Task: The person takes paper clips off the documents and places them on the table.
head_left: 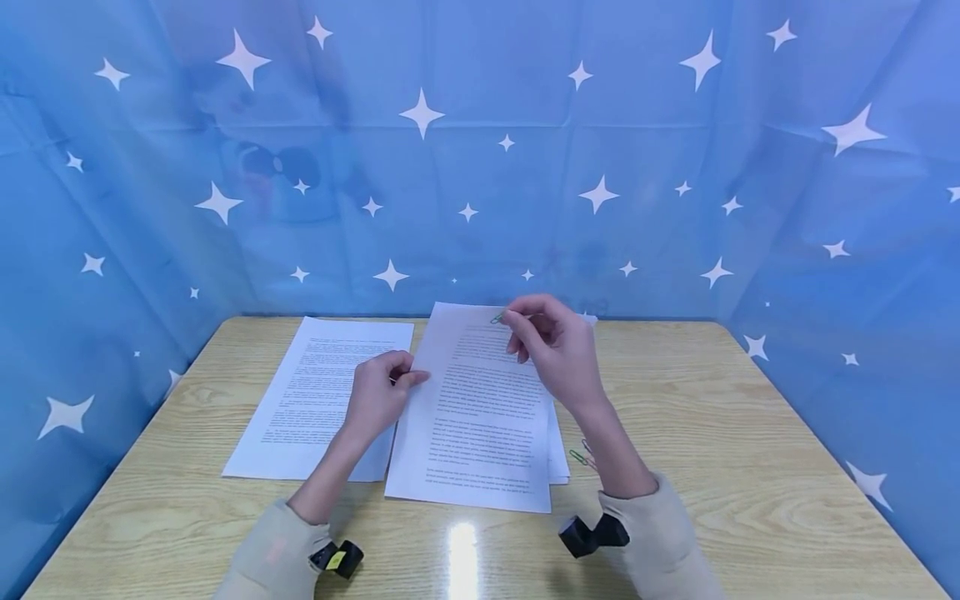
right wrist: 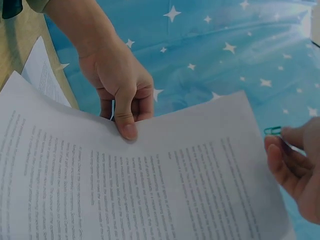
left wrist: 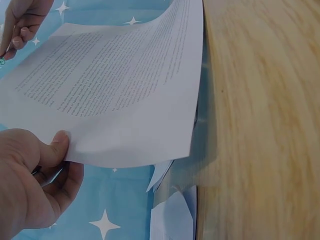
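My left hand [head_left: 378,392] pinches the left edge of a printed sheet [head_left: 487,417], thumb on top and fingers beneath, and holds it raised off the table. In the left wrist view the sheet [left wrist: 125,130] bows between its ends. Between thumb and forefinger my right hand [head_left: 555,346] pinches a green paper clip [head_left: 497,318], close to the sheet's top edge. The right wrist view shows the clip [right wrist: 272,131] sticking out from the fingertips, just beside the paper's edge.
Another printed sheet [head_left: 322,400] lies on the wooden table [head_left: 750,467] at the left. More paper [head_left: 558,454] lies beneath the raised sheet. Several paper clips, one of them a green clip [head_left: 578,457], lie by the right forearm. A blue star-patterned curtain [head_left: 480,167] stands behind.
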`<state>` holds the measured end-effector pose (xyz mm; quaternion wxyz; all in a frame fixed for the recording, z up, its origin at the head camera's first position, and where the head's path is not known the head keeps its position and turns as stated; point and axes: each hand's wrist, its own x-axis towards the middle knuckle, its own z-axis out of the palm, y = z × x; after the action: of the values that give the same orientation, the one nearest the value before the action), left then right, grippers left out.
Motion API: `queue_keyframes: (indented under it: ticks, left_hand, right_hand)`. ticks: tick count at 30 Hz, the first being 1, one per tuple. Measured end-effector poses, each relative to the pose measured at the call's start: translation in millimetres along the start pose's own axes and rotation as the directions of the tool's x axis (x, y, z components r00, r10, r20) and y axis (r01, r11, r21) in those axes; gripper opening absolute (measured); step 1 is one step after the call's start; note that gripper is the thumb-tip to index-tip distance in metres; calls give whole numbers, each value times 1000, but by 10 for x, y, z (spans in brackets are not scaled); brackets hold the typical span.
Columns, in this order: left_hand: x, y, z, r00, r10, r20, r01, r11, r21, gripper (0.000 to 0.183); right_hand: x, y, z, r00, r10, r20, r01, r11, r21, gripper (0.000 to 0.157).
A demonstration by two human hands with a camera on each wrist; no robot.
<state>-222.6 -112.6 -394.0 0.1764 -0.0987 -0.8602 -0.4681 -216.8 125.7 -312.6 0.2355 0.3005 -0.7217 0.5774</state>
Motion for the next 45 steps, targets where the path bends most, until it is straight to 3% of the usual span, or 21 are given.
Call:
queue_keyframes:
  ticks: [14, 29, 45]
  left_hand:
    - [6, 4, -27, 1000, 11, -5, -11, 1000, -5, 25]
    - [18, -1, -51, 1000, 0, -8, -1, 1000, -30, 18]
    - [44, -30, -76, 998, -58, -2, 58, 997, -53, 15]
  right_hand:
    - [-97, 80, -173, 998, 56, 7, -56, 998, -30, 7]
    - [-242, 191, -464, 994, 105, 26, -99, 979, -177, 5]
    - [-452, 382, -776, 982, 165, 95, -132, 950, -283, 5]
